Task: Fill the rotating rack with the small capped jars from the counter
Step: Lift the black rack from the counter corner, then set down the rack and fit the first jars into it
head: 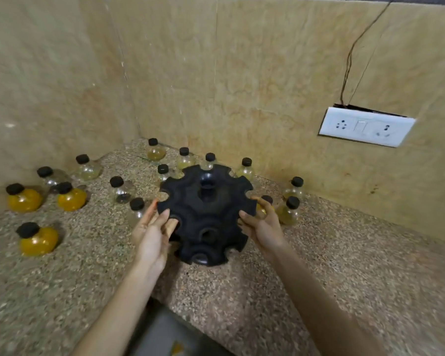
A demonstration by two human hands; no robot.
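A black rotating rack (206,214) with empty round slots stands on the speckled counter (332,258) in the corner. My left hand (152,235) lies against its left side, fingers stretched onto a lower slot. My right hand (262,224) clasps its right edge, thumb raised. Small jars with black caps stand around it. Three full of yellow sit at the far left (71,197). Clearer jars (121,190) are nearer the rack, and a row (184,158) lines the back wall. Two more (289,210) stand to the right, and one is partly hidden behind my right hand.
Beige tiled walls close the corner on the left and behind. A white socket plate (365,125) with a thin wire above it hangs on the right wall. The counter's front edge (170,304) runs between my forearms, with floor below.
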